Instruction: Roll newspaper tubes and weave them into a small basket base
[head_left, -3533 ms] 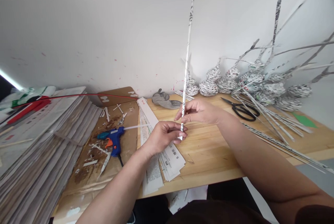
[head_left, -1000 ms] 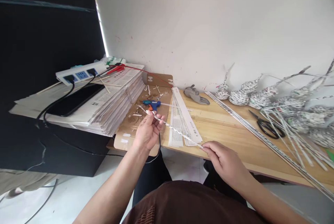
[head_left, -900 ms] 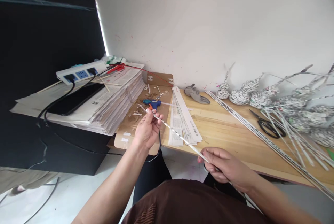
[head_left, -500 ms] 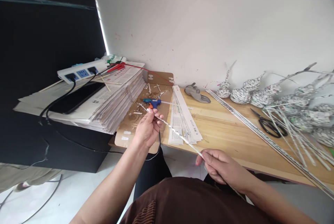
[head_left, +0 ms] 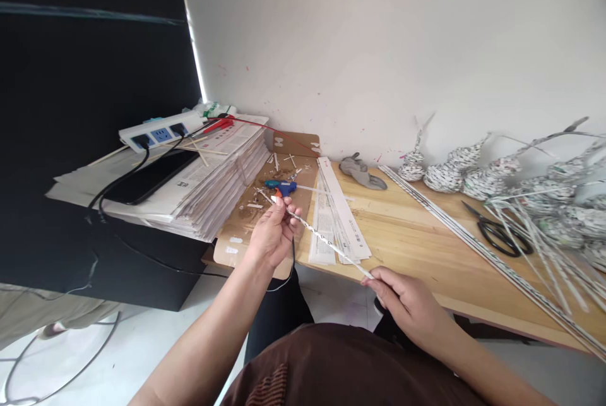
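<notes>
A thin, tightly rolled newspaper tube (head_left: 326, 240), white with black print marks, stretches between my two hands over the table's front edge. My left hand (head_left: 272, 235) is closed around its far left end, palm up, and a short white tip shows past the thumb. My right hand (head_left: 402, 298) pinches the lower right end between thumb and fingers, with its back turned up. Just beyond my left hand, a blue glue gun (head_left: 285, 187) with an orange trigger lies on a cardboard sheet (head_left: 237, 229) littered with paper scraps.
Flat newspaper strips (head_left: 343, 210) lie mid-table beside a grey glove (head_left: 362, 172). Long paper tubes (head_left: 454, 229), black scissors (head_left: 502, 235) and several woven paper gourds (head_left: 442, 177) are on the right. At left, a newspaper stack (head_left: 222, 185) bears a phone (head_left: 150, 177) and a power strip (head_left: 163, 131).
My right hand has turned so its back faces up more, and its grip is at the tube's end. The left hand stays closed on the tube. The whole view has shifted slightly.
</notes>
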Action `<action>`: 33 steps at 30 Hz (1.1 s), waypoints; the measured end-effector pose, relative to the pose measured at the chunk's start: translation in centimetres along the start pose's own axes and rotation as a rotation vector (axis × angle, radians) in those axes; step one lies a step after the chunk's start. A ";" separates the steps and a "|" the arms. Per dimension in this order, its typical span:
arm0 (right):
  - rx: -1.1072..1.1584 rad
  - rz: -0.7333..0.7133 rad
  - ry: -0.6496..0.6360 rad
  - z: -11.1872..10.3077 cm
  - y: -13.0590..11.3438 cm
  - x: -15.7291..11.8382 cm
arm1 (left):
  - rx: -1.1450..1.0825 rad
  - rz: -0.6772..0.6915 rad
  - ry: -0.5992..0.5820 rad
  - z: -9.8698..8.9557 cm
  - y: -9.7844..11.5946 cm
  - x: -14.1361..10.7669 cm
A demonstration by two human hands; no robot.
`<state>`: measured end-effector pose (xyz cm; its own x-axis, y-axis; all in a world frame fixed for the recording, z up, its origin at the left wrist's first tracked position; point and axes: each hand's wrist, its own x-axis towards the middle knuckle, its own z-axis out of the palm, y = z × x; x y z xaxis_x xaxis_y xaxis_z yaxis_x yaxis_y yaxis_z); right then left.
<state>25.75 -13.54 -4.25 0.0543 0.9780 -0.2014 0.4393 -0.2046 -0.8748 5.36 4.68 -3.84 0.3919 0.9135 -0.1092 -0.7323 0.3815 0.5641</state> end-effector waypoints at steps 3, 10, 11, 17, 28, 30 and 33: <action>0.236 0.165 -0.244 -0.2 0.4 -0.2 | -0.013 -0.024 -0.008 0.0 -0.1 -0.1; 0.168 0.060 -0.196 0.2 -1.0 1.0 | 0.013 -0.029 0.047 0.3 -0.8 -0.4; 0.103 0.017 -0.157 0.4 -1.5 1.3 | 0.025 -0.029 0.053 0.4 -0.9 -0.5; -0.077 -0.069 -0.056 1.7 -3.0 3.4 | 0.039 -0.006 0.084 0.7 -0.9 -1.2; -0.019 -0.180 -0.032 3.6 -5.1 6.5 | 0.068 -0.063 0.044 1.0 -1.8 -2.0; 0.086 -0.115 -0.107 3.8 -5.0 7.0 | 0.075 -0.061 0.055 1.0 -1.9 -2.1; 0.166 -0.086 -0.161 4.3 -4.6 7.4 | 0.085 -0.061 0.083 0.8 -1.8 -2.3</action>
<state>20.29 -5.53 -3.61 -0.1268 0.9756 -0.1792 0.2817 -0.1378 -0.9495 6.27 1.79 -3.93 0.3838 0.8990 -0.2108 -0.6574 0.4264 0.6213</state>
